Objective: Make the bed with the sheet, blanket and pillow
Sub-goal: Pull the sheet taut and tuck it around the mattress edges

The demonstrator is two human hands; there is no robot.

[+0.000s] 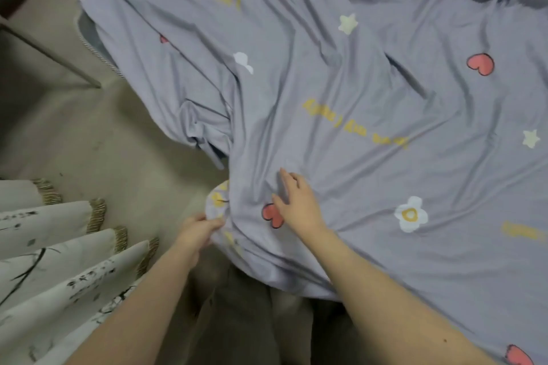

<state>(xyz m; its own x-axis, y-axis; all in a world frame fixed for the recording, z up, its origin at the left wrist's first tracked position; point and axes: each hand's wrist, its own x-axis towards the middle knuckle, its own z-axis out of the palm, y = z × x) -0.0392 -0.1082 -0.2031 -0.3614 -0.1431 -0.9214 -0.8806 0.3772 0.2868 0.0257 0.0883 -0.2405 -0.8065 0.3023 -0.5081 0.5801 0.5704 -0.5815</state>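
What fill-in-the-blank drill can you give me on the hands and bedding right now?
1. The left hand grips the bunched edge of the grey sheet; the right hand lies on it with fingers ____, not curled.
2. The red print beside the right thumb is a ____.
3. The fringed curtain hangs to the person's ____.
Missing words: straight; heart; left.
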